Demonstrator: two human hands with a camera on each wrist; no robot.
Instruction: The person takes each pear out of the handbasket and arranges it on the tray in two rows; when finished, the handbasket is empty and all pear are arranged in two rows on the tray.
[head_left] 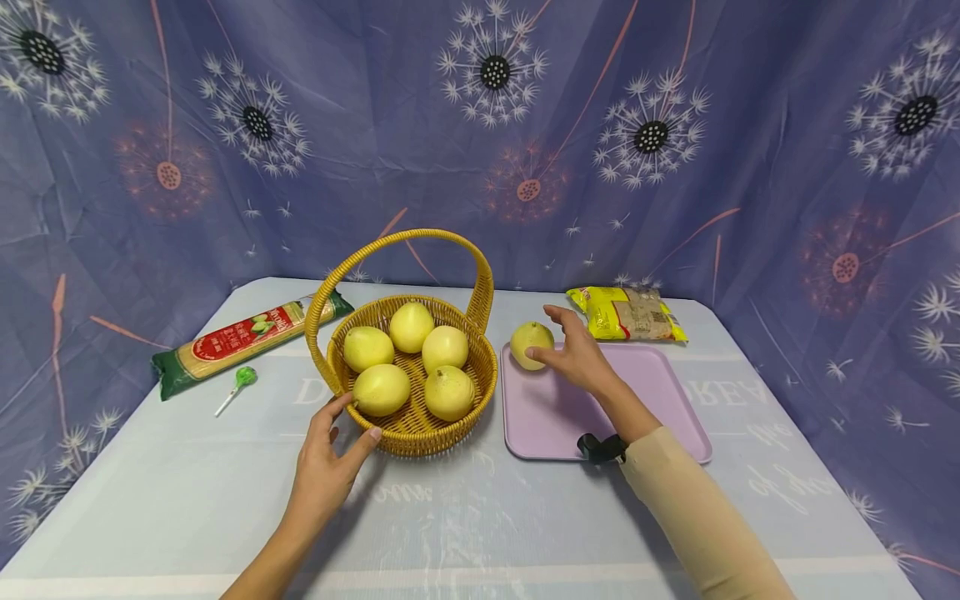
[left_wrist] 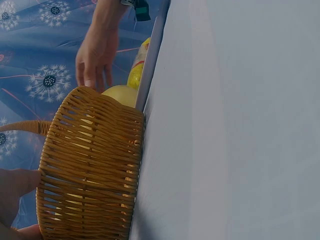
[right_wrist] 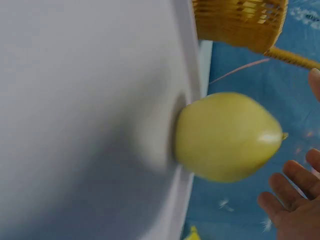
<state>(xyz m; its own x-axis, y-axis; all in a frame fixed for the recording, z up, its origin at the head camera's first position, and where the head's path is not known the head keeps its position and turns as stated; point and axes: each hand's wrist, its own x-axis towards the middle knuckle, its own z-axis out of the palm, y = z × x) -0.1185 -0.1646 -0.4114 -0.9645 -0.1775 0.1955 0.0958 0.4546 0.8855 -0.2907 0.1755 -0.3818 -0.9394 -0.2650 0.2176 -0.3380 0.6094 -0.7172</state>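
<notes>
A yellow woven basket [head_left: 423,446] with a tall handle holds several pale yellow, rounded fruits. My left hand [head_left: 325,467] is at its near left rim, thumb and index finger spread apart and touching the rim. Another pale yellow fruit [head_left: 532,345] with a tapered, stemmed top stands upright in the far left corner of the lilac tray [head_left: 622,417]. Beside that fruit, my right hand [head_left: 577,357] has its thumb and fingers spread around it. The right wrist view shows a gap between the fingers [right_wrist: 295,182] and the fruit [right_wrist: 227,137].
Left of the basket lie a long noodle packet [head_left: 236,340] and a green lollipop [head_left: 242,379]. A yellow bag [head_left: 628,314] lies behind the tray. A dandelion-print curtain [head_left: 375,125] hangs around the white-covered table [head_left: 420,533].
</notes>
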